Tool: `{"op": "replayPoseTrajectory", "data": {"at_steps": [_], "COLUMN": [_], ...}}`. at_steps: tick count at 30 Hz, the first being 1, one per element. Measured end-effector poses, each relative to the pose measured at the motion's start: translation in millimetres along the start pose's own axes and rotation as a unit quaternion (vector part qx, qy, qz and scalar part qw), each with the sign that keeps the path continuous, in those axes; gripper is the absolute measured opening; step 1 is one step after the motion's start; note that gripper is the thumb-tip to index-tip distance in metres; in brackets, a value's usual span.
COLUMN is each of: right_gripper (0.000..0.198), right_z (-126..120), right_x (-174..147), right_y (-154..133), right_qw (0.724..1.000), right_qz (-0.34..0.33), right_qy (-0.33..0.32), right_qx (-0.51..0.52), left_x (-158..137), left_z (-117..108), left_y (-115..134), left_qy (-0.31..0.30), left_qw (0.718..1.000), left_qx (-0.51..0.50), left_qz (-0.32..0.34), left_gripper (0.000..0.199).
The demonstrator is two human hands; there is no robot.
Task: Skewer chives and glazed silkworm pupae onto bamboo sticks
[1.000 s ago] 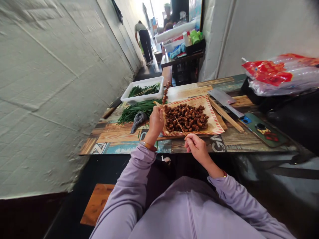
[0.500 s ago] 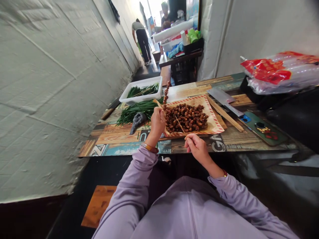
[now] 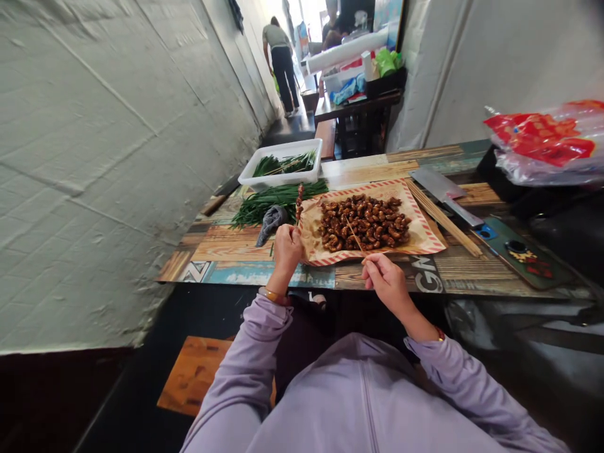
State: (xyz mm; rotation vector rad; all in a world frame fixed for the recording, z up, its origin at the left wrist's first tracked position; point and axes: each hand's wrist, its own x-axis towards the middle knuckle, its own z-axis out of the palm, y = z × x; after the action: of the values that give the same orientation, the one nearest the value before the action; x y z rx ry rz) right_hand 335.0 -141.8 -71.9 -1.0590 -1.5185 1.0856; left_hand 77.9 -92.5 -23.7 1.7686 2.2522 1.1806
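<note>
My left hand is closed on a skewer of brown pieces, which stands nearly upright at the left edge of the paper sheet. Its lower end is hidden in my fingers. Between the thumb and fingers of my right hand is a thin wooden skewer, pointing up and left over the pile. The pile of glossy brown, rounded pieces lies on that red-and-white striped paper. I cannot tell whether the thin skewer's tip touches a piece.
Left of the paper are a grey cloth, long green stalks and a white tub of greens. Bare skewers, a cleaver and a phone lie on the right. A person bends over farther back.
My left hand has come down and left relative to the paper, bringing its loaded skewer lower. The paper's left edge, raised beside that hand before, now lies flatter. The view has shifted slightly.
</note>
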Motion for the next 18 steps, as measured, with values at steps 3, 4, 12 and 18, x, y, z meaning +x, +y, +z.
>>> {"op": "replayPoseTrajectory", "data": {"at_steps": [3,4,12,18], "right_gripper": [0.022,0.022,0.025,0.023], "right_z": [0.0,0.1,1.9,2.6], "right_x": [-1.0,-1.3,-2.2,-3.3], "right_y": [-0.4,-0.7,-2.3,-1.4], "right_qw": [1.0,1.0,0.999,0.998], "right_qz": [0.0,-0.001,-0.001,-0.005], "right_qy": [0.002,0.003,0.016,0.004], "right_qx": [-0.012,-0.017,-0.043,-0.058], "left_x": [-6.9,-8.6,-23.7,-33.9], "left_z": [-12.0,-16.7,-12.2,9.9], "left_y": [-1.2,0.8,23.0,17.8], "left_qy": [0.02,0.027,-0.021,-0.036], "left_qw": [0.999,0.998,0.998,0.993], "left_qx": [0.037,0.046,0.062,0.107], "left_qz": [0.02,0.028,0.02,-0.039], "left_gripper": [0.016,0.015,0.016,0.011]}}
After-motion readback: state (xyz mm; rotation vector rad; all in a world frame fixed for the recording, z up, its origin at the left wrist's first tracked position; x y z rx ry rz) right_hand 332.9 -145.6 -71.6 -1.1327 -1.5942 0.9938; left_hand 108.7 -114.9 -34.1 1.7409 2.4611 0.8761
